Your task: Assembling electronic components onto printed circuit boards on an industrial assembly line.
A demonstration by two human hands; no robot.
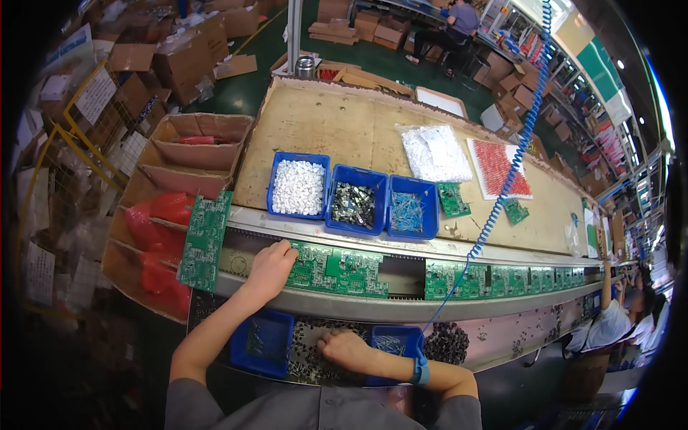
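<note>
My left hand (272, 268) is over the conveyor rail with its fingers curled at the left end of a green circuit board (337, 269). Its fingertips grip the board's edge. Down at the near tray, my right hand (347, 350) reaches into a heap of small dark components (307, 352), fingers drawn together; what they pinch is hidden. A blue wrist strap (421, 370) circles my right wrist. Beside that heap lie a blue bin of thin-leaded parts (261, 344) on the left and another blue bin (393, 340) on the right, partly covered by my forearm.
Further boards (459, 280) line the rail rightward; one upright-lying board (204, 244) overhangs its left end. Beyond are bins of white parts (298, 188), metal parts (356, 202) and blue parts (408, 211). A coiled blue hose (517, 154) hangs across. Another person (609, 326) works at right.
</note>
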